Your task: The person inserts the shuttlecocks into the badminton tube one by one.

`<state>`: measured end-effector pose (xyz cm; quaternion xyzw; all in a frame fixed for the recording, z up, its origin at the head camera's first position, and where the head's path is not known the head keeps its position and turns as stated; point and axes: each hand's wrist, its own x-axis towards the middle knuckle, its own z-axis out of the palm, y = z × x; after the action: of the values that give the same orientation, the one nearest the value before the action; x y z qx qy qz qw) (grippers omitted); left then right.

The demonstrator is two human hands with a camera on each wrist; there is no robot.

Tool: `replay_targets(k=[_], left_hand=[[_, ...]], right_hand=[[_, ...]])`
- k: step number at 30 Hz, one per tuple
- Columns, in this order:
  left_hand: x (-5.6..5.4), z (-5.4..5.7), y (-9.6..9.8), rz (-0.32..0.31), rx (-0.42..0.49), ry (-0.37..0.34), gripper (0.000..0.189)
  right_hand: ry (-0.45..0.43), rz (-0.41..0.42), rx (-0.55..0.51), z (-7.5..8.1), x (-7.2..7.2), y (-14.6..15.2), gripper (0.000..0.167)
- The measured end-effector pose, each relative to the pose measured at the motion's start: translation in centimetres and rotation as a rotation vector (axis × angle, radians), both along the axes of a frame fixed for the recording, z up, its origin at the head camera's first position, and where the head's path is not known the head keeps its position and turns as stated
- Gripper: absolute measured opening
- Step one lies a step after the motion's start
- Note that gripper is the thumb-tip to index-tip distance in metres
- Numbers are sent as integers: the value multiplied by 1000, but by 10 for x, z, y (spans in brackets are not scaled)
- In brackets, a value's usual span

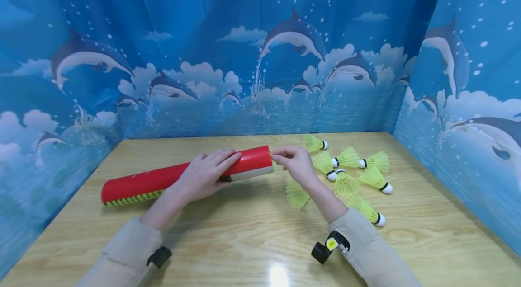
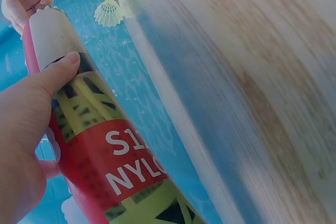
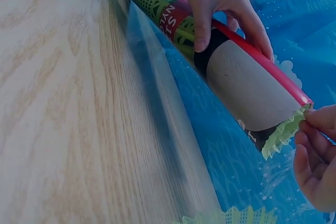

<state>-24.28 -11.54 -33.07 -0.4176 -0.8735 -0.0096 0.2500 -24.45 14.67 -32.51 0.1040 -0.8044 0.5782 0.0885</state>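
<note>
My left hand (image 1: pixel 207 171) grips a long red shuttlecock tube (image 1: pixel 150 181) from above, near its right end. In the left wrist view the thumb presses on the pale band of the tube (image 2: pixel 89 98), above the green and red print. A yellow-green shuttlecock (image 3: pixel 283 132) fills the mouth of the tube, with only its frilled skirt edge showing; its cork is hidden inside. My right hand (image 1: pixel 297 165) is at that mouth, pinching the skirt edge between thumb and forefinger. The tube lies slanted, its right end raised over the table.
Several loose yellow shuttlecocks (image 1: pixel 346 183) with white corks lie scattered on the wooden table (image 1: pixel 244 242), to the right of and beneath my right forearm. A blue dolphin-print curtain (image 1: pixel 228 52) rises behind the table and along its sides.
</note>
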Motion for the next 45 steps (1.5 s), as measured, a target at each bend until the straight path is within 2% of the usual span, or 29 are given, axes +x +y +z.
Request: replay_targets(k=[14,23,29,35,45], left_hand=[[0,-2,0,1,5,-8,89],[1,0,-1,12,2,-14,90],[0,1,-1,2,6,-6,90],[0,2,0,6,5,-18,90],[0,4,1,22,-8,-20,90]], right_hand=[[-13,33,47,3,3,-1,19],[-74,124,70,7,4,3,24],[-106,157,72,11,6,7,25],[-119,178,82,16,8,21,27],[-137,172,173,23,9,58,33]])
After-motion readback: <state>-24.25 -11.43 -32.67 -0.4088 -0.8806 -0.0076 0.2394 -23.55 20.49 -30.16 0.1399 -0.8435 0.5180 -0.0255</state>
